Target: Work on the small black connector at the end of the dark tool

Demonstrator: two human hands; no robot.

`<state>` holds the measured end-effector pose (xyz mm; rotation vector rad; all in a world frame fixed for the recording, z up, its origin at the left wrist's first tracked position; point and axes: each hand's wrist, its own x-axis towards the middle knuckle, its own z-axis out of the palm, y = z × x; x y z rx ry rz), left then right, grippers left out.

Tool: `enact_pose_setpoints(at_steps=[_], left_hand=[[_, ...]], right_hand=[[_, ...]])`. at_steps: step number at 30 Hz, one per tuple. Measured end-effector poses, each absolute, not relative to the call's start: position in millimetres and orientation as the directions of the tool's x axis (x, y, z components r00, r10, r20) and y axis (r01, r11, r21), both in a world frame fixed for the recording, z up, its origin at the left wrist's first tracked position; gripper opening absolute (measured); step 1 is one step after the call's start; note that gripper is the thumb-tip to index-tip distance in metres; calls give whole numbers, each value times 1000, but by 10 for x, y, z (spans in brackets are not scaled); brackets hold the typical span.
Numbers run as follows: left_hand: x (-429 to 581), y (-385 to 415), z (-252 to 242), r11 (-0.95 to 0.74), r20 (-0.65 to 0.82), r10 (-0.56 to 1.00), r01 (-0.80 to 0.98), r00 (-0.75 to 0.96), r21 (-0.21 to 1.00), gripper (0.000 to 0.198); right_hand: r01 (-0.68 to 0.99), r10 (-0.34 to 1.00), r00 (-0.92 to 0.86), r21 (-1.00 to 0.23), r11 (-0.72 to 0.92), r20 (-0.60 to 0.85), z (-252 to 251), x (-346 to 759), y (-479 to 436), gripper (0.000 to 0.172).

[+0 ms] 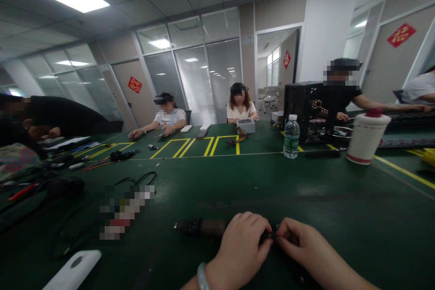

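Observation:
My left hand (243, 247), with a pale bangle (203, 276) at its wrist, is closed in a pinch low in the middle of the head view. Just to its right, my right hand (302, 240) is pinched too, fingertips almost meeting the left ones. Something small and dark shows between the fingertips, too small and hidden to name. Behind my left hand a dark, cylindrical power tool (204, 227) lies on the green table (326, 195). Its metal tip points left, and my hand hides its right end.
A white object with a dark oval (73, 272) lies at lower left. Cables and a red-handled tool (23, 192) lie at far left. A water bottle (291, 138), a white tumbler (367, 138) and a black computer case (306, 111) stand at right. People sit across the table.

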<state>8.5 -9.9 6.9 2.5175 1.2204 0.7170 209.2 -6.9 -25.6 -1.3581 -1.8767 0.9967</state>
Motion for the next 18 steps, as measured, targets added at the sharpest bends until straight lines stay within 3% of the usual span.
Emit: enact_pose_setpoints(at_steps=[18], left_hand=[[75,-109,62,-617,334,787,670,518,414,18]], right_hand=[[517,956,-289,-831,203,54,-251,2100,-73,9]])
